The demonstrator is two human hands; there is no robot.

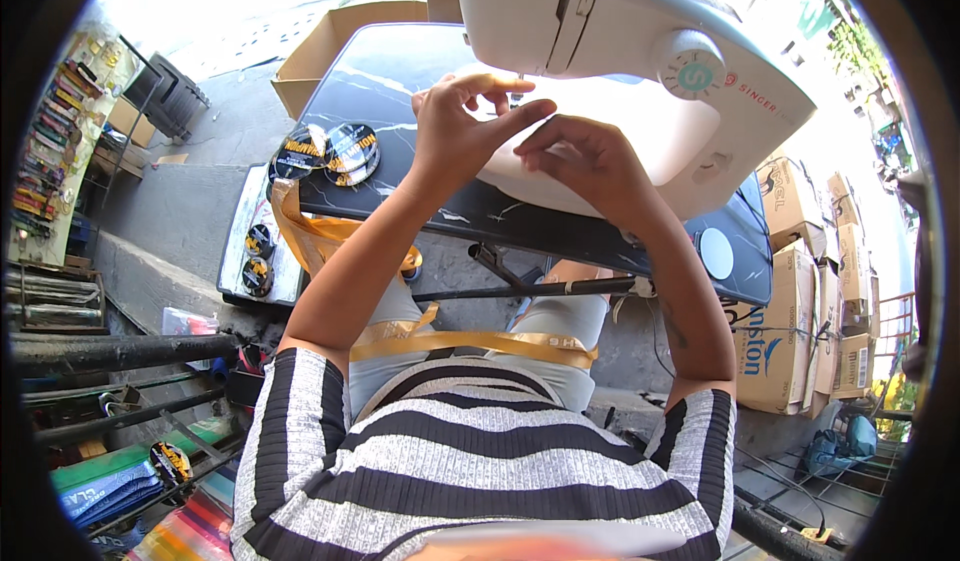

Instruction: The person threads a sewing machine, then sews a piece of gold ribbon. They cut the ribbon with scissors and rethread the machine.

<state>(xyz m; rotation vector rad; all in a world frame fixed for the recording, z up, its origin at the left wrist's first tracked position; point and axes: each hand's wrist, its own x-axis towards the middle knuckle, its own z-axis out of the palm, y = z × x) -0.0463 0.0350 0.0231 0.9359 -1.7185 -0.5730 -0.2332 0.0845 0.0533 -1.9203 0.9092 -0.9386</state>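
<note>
A white sewing machine [640,21] stands on a dark marble-patterned table, with a round dial on its front. My left hand [455,126] is raised by the needle area, its thumb and index finger stretched out and apart with nothing visible between them. Just right of it, my right hand [585,156] hovers over the machine's white bed with its fingers curled inward. Whatever those fingers may hold, such as thread, is too small or hidden to make out. A gold printed ribbon [480,342] lies across my lap and runs up to the table's left edge.
Round black-and-yellow printed pieces [351,153] lie on the table's left corner. Similar ones [257,261] sit on a pale surface below. A white disc [715,253] is at the table's right end. Cardboard boxes [775,341] are stacked at right; an open carton [340,46] stands behind.
</note>
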